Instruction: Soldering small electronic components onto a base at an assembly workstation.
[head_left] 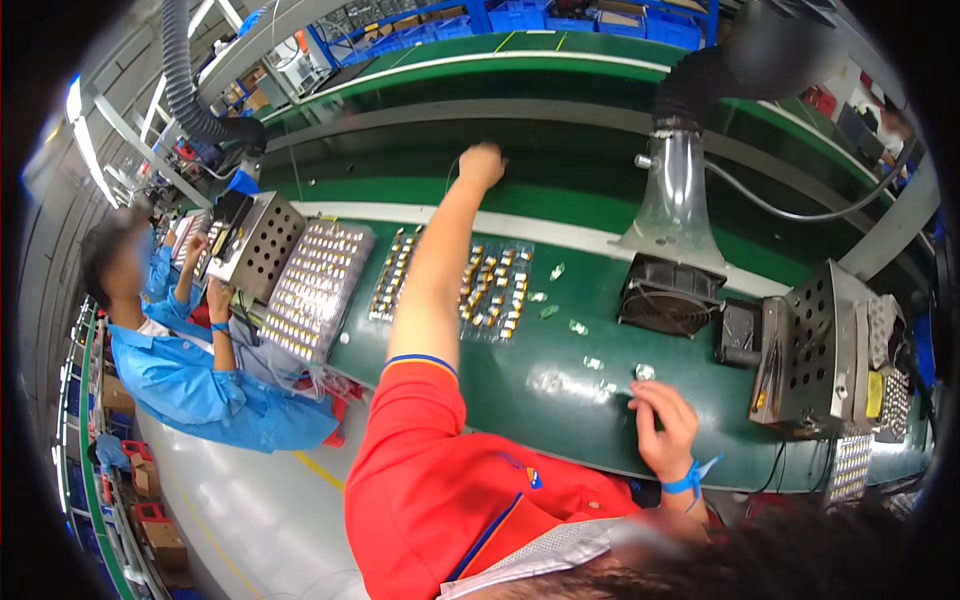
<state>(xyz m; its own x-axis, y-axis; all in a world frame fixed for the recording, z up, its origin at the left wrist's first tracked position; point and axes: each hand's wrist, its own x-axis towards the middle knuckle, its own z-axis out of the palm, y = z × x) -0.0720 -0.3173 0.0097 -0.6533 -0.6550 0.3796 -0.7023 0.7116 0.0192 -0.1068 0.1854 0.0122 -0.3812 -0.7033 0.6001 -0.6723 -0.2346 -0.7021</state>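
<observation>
Right of centre, a small part (644, 372) lies by the right hand (667, 430), whose loosely spread grip could nudge it. I cannot tell the left hand's (482, 166) grip, upper centre; its forearm (432, 290) could brush the tray (508, 276).

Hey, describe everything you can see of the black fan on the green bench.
The black fan has a boxy, squarish frame around a large round opening, with dark blades showing dimly inside. It looks like hard plastic or metal, though which is unclear, as is whether it is spinning. It stands on the green bench, its opening facing the person, just below the clear flared hood. A smaller black box sits close on its right. The left hand and right hand are both clear of it.
</observation>
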